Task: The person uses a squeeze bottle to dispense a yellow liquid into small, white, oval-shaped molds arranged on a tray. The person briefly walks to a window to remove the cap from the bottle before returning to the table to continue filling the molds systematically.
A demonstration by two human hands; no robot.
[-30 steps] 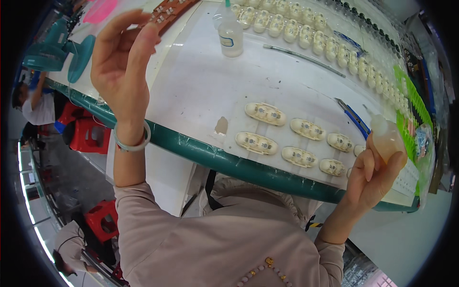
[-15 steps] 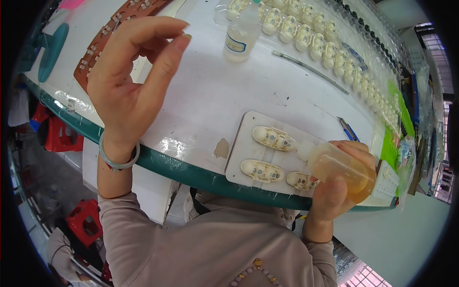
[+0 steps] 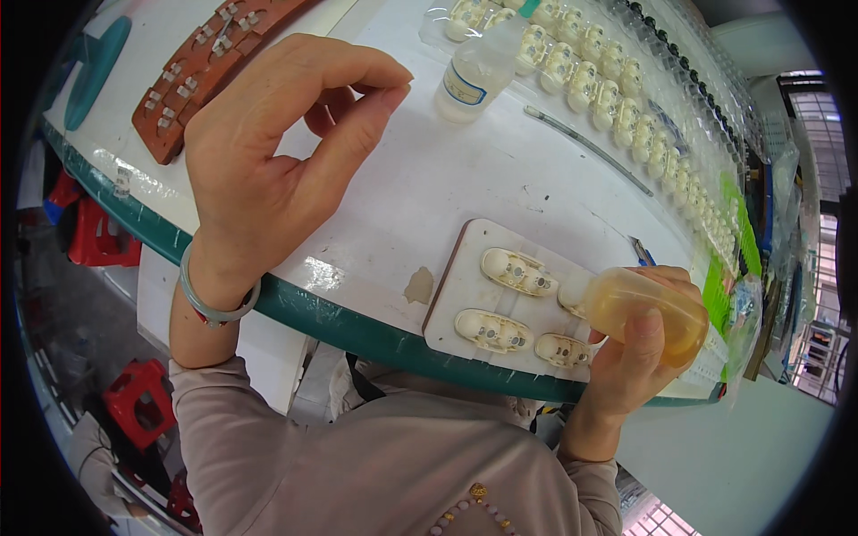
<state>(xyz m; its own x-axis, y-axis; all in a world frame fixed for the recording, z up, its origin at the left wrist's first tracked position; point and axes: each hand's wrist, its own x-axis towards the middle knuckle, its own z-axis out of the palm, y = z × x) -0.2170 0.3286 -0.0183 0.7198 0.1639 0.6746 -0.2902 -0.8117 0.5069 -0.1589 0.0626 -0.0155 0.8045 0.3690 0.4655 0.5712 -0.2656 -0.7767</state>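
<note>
My right hand (image 3: 626, 375) grips a soft amber bottle (image 3: 648, 313), laid almost flat with its nozzle pointing left. The nozzle hangs over a white tray (image 3: 447, 308) at the table's near edge. Several cream plastic parts (image 3: 518, 272) lie on that tray. My left hand (image 3: 268, 170) is raised above the white table (image 3: 429, 196), left of the tray. Its thumb and forefinger are pinched together, and nothing shows between them. A pale bangle circles the left wrist.
At the back stand a clear bottle (image 3: 474, 76) of whitish liquid, a brown rack (image 3: 206, 71) with small clips and a long row of cream parts (image 3: 608, 89). A thin rod (image 3: 590, 147) lies mid-table. Red stools (image 3: 134, 402) are below left.
My right hand has brought the amber bottle from the table's right edge to over the tray. My left hand has come back from the brown rack toward the middle, fingers pinched.
</note>
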